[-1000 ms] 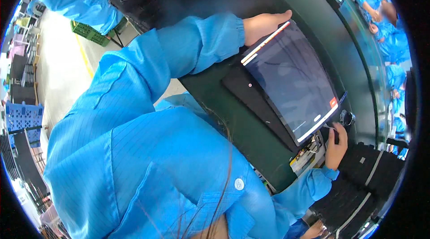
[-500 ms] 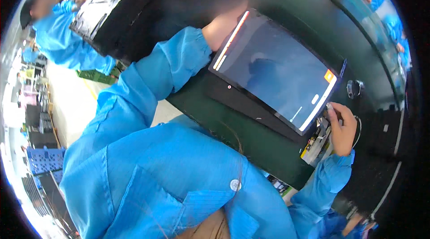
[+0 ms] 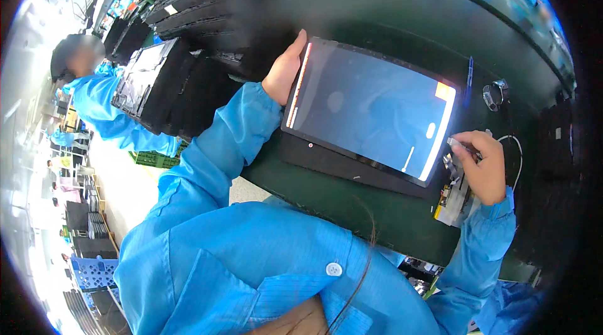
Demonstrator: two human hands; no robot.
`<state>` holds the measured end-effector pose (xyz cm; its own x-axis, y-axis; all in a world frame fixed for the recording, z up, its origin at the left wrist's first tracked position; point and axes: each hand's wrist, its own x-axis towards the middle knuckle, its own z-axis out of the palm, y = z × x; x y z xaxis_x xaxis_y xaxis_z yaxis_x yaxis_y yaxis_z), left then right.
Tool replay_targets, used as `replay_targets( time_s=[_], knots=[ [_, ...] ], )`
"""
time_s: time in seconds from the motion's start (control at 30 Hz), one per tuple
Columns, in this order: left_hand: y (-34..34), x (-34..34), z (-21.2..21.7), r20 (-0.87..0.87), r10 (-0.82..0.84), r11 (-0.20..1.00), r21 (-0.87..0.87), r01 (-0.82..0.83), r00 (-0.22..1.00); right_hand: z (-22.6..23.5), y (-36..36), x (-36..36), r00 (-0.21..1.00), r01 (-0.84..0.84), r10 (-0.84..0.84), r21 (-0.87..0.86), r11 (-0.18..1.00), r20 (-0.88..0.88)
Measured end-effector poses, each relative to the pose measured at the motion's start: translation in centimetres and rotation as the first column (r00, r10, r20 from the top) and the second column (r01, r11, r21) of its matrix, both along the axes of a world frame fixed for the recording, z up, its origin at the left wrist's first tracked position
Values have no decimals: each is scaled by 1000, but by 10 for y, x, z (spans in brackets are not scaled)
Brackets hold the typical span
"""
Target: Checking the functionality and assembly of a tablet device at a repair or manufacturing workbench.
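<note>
A dark-framed tablet (image 3: pixel 370 109) with a lit screen lies over a flat black pad (image 3: pixel 352 172) on the dark green bench. My left hand (image 3: pixel 284 77) grips its left edge, thumb pointing up along the frame and the other fingers hidden behind. Just off the tablet's right edge, my right hand (image 3: pixel 485 165) pinches a small silver plug (image 3: pixel 453 141). A white cable (image 3: pixel 520 154) loops out behind that hand. Beneath the right hand lies a small assembly of bare electronic parts (image 3: pixel 450 200) with a yellow edge, partly covered by the fingers.
Beyond the right hand are a coiled strap-like item (image 3: pixel 495 95) and a blue pen (image 3: pixel 470 72). Stacked black panels (image 3: pixel 213 15) fill the back left. A co-worker in blue (image 3: pixel 94 99) sits at the left, beside a green crate (image 3: pixel 157 158).
The view has shifted and turned, so the tablet appears more level. My left hand has slid from the tablet's upper corner down its left edge. The right hand keeps its pinch near the right edge.
</note>
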<state>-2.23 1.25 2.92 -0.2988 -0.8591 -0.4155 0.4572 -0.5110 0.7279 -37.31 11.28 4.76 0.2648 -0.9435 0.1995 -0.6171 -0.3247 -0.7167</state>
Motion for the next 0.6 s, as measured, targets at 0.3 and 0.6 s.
replay_targets(
  time_s=[0.3,0.6],
  knots=[
    [-3,3,-5,-37,-24,999,-33,23,999,-4,-3,-1,1000,25,-25,14,1000,4],
    [-1,1,-4,-62,-2,998,-56,-2,998,-2,-2,0,1000,4,-5,55,998,27]
  ],
)
